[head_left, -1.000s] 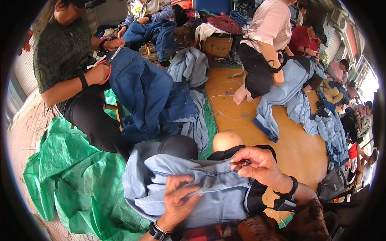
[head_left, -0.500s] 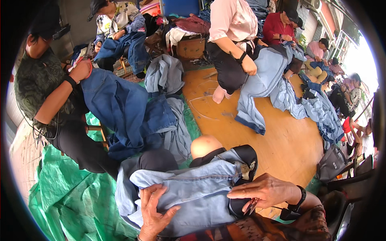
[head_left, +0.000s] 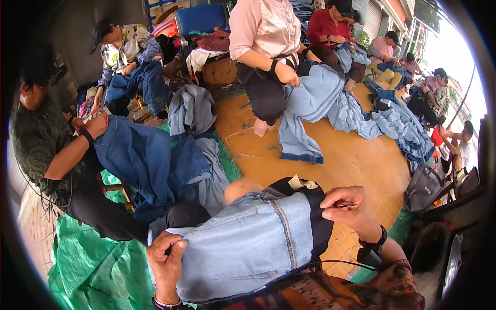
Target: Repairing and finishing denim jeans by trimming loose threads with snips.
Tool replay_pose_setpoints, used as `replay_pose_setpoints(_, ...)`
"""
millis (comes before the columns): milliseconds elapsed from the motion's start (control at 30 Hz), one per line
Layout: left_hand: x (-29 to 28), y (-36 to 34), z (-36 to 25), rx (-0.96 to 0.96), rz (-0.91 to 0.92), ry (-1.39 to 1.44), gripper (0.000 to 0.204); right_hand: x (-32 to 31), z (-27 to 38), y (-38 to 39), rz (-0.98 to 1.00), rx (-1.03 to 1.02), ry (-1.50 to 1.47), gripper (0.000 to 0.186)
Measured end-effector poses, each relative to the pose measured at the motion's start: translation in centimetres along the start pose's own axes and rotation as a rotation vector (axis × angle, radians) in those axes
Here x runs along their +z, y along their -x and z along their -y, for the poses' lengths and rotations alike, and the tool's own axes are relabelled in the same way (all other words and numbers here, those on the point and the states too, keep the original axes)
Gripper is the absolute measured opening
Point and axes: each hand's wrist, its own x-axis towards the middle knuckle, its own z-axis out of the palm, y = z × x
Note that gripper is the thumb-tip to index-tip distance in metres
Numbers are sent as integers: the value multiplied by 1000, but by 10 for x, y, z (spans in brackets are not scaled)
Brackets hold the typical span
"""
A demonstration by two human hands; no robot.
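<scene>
Light-blue jeans [head_left: 235,248] lie spread across my lap, with a seam running down them and black fabric [head_left: 321,214] along their right end. A pale label [head_left: 302,183] sticks up at the far edge of that end. My left hand [head_left: 168,258] pinches the denim at its left edge between thumb and fingers. Just off the right end, my right hand [head_left: 347,207] is raised with thumb and forefinger close together. Only a dark reddish bit of the small scissors [head_left: 342,204] shows inside its curled fingers; the blades are hidden.
To the left, a seated person [head_left: 51,139] handles dark-blue jeans [head_left: 137,155]. Ahead, a person in pink [head_left: 266,31] bends over pale jeans [head_left: 310,98]. A tan board [head_left: 361,165] covers the floor, beside a green sheet [head_left: 98,263]. A grey bag [head_left: 423,191] stands right.
The jeans have been turned and spread flatter on my lap. My left hand has gone from spread fingers to pinching the cloth. My right hand has lifted away from the denim.
</scene>
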Motion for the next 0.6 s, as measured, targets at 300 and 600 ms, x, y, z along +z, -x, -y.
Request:
replay_pose_setpoints(300,1,-15,8,-57,10,22,13,2,-1,-11,-56,38,-43,12)
replay_pose_setpoints(600,8,-37,19,-130,4,32,15,14,-11,-46,-71,98,-124,10)
